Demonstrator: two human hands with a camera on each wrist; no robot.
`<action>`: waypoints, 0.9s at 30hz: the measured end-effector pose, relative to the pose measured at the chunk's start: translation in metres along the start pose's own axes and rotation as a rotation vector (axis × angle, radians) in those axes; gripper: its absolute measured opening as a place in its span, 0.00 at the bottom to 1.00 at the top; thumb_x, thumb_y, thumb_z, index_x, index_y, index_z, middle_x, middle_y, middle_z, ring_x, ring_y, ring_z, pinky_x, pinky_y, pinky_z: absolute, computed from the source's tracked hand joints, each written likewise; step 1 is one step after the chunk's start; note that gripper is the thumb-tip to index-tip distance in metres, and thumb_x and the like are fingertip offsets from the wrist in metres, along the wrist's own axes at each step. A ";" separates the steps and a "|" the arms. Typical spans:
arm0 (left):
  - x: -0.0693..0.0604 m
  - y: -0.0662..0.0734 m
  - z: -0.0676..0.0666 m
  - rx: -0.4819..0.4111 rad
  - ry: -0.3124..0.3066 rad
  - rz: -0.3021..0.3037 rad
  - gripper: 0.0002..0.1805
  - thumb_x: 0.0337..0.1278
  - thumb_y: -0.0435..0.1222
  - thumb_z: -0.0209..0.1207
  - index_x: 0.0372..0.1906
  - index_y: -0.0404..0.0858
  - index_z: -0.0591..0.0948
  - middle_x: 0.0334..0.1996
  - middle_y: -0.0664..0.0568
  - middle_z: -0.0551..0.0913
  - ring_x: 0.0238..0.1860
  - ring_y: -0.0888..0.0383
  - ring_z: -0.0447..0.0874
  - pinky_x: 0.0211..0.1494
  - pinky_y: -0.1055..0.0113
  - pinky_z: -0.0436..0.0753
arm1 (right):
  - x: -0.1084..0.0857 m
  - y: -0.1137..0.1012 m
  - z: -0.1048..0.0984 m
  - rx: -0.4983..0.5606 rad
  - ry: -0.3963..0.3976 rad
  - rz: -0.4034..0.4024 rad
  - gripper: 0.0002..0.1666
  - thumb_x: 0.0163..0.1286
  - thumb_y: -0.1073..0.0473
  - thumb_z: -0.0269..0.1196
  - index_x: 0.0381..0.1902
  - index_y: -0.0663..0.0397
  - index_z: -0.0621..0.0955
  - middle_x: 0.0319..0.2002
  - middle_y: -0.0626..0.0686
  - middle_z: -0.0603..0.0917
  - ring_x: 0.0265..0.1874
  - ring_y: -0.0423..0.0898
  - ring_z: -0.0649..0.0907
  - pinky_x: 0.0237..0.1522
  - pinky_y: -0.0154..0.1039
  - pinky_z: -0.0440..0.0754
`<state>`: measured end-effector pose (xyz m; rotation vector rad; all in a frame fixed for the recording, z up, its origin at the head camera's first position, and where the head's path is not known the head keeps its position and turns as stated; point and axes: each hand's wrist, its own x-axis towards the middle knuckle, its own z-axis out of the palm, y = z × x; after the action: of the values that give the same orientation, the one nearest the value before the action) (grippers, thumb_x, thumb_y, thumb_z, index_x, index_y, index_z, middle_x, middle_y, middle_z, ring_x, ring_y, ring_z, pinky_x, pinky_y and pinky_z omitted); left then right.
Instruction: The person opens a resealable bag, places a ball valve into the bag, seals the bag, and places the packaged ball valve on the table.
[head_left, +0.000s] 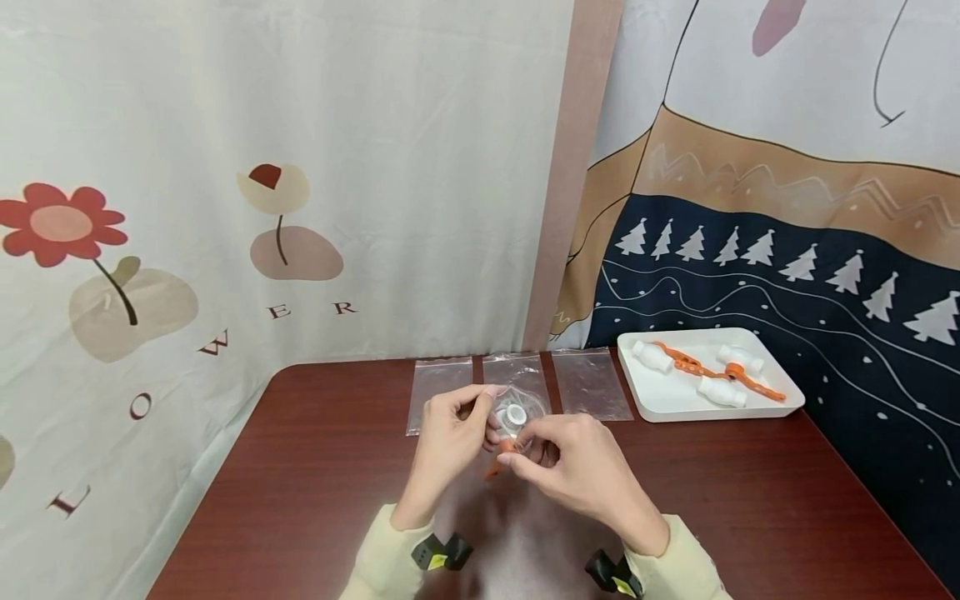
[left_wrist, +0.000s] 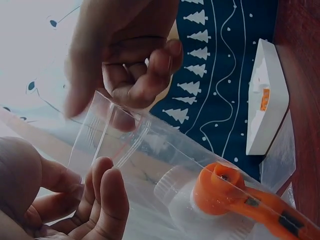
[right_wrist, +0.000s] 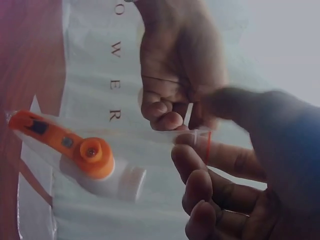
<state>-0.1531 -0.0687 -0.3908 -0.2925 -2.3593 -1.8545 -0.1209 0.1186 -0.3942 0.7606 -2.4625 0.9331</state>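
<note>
A clear zip bag [left_wrist: 155, 135] is held up between both hands over the table. Inside it lie an orange plastic arm with a round hub [left_wrist: 215, 192] and a white bottle-shaped piece [left_wrist: 182, 207] with a ribbed end. My left hand [head_left: 456, 427] pinches one side of the bag near its zip mouth. At the other side of the mouth, my right hand [head_left: 581, 462] grips the film between thumb and fingers. The bag hangs tilted in the left wrist view, the contents below the hands. Whether the zip is sealed cannot be told.
A white tray [head_left: 705, 414] at the back right holds several white bottle-shaped pieces [head_left: 722, 392] and orange arms [head_left: 686, 362]. Flat clear bags [head_left: 592, 383] lie side by side along the table's back edge. Printed curtains [head_left: 420, 167] hang behind the brown table [head_left: 300, 500].
</note>
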 end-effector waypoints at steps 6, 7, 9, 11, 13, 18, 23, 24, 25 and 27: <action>0.000 0.000 0.001 -0.037 -0.025 -0.021 0.12 0.72 0.32 0.56 0.46 0.40 0.90 0.21 0.44 0.85 0.17 0.58 0.82 0.22 0.61 0.87 | 0.000 0.002 -0.001 -0.060 0.080 -0.052 0.11 0.60 0.55 0.75 0.24 0.35 0.84 0.21 0.31 0.75 0.19 0.29 0.73 0.24 0.22 0.69; 0.000 0.000 0.001 -0.040 -0.030 -0.026 0.12 0.72 0.32 0.56 0.46 0.39 0.90 0.21 0.44 0.85 0.16 0.58 0.82 0.22 0.61 0.87 | 0.000 0.002 -0.001 -0.058 0.085 -0.058 0.10 0.60 0.57 0.75 0.25 0.36 0.84 0.21 0.32 0.76 0.19 0.30 0.74 0.24 0.22 0.69; -0.001 0.000 0.000 -0.043 -0.043 -0.034 0.11 0.72 0.33 0.58 0.46 0.39 0.90 0.21 0.44 0.85 0.17 0.58 0.82 0.22 0.62 0.86 | 0.000 0.003 -0.004 -0.056 0.095 -0.077 0.09 0.60 0.59 0.74 0.27 0.38 0.85 0.23 0.33 0.78 0.20 0.31 0.76 0.25 0.21 0.71; -0.001 0.000 0.000 -0.038 -0.062 -0.038 0.10 0.72 0.33 0.59 0.47 0.39 0.90 0.20 0.44 0.84 0.17 0.57 0.82 0.22 0.63 0.86 | 0.000 0.003 -0.007 -0.057 0.105 -0.102 0.08 0.61 0.61 0.74 0.28 0.40 0.86 0.25 0.34 0.79 0.21 0.31 0.76 0.26 0.21 0.72; -0.001 0.000 -0.001 -0.024 -0.092 -0.039 0.10 0.72 0.33 0.59 0.48 0.40 0.90 0.21 0.44 0.84 0.17 0.57 0.82 0.22 0.63 0.86 | 0.000 0.004 -0.010 -0.058 0.112 -0.132 0.08 0.61 0.61 0.73 0.29 0.41 0.86 0.26 0.35 0.79 0.22 0.32 0.76 0.27 0.21 0.72; -0.001 -0.002 -0.003 0.038 -0.196 -0.030 0.14 0.71 0.31 0.56 0.51 0.45 0.89 0.21 0.43 0.83 0.18 0.56 0.82 0.23 0.63 0.87 | -0.001 0.005 -0.017 -0.026 0.089 -0.163 0.08 0.64 0.62 0.73 0.33 0.41 0.86 0.29 0.35 0.80 0.24 0.32 0.76 0.29 0.22 0.73; 0.002 -0.005 -0.006 0.135 -0.327 -0.002 0.13 0.71 0.31 0.54 0.45 0.44 0.89 0.18 0.46 0.82 0.16 0.57 0.81 0.22 0.65 0.84 | -0.001 0.007 -0.024 0.011 0.056 -0.160 0.08 0.65 0.63 0.72 0.35 0.41 0.87 0.31 0.35 0.81 0.27 0.30 0.76 0.31 0.24 0.75; 0.002 -0.006 -0.007 0.162 -0.354 0.008 0.12 0.73 0.33 0.55 0.43 0.44 0.89 0.17 0.47 0.81 0.16 0.58 0.80 0.21 0.65 0.83 | -0.001 0.007 -0.025 0.019 0.053 -0.163 0.08 0.65 0.63 0.71 0.35 0.41 0.86 0.31 0.35 0.81 0.27 0.30 0.76 0.31 0.25 0.76; 0.003 -0.006 -0.009 0.183 -0.381 0.019 0.11 0.74 0.36 0.55 0.40 0.44 0.88 0.16 0.48 0.80 0.15 0.58 0.79 0.21 0.65 0.82 | -0.001 0.008 -0.027 0.030 0.051 -0.165 0.09 0.65 0.64 0.71 0.35 0.41 0.86 0.31 0.35 0.81 0.28 0.30 0.76 0.31 0.26 0.77; 0.005 -0.008 -0.012 0.222 -0.414 0.035 0.13 0.76 0.42 0.56 0.35 0.46 0.87 0.15 0.51 0.78 0.15 0.60 0.78 0.22 0.66 0.82 | -0.001 0.010 -0.031 0.052 0.041 -0.158 0.10 0.66 0.64 0.71 0.36 0.39 0.86 0.32 0.35 0.81 0.28 0.30 0.75 0.30 0.27 0.78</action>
<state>-0.1598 -0.0814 -0.3946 -0.7489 -2.7711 -1.6209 -0.1209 0.1463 -0.3779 0.9293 -2.3125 0.9464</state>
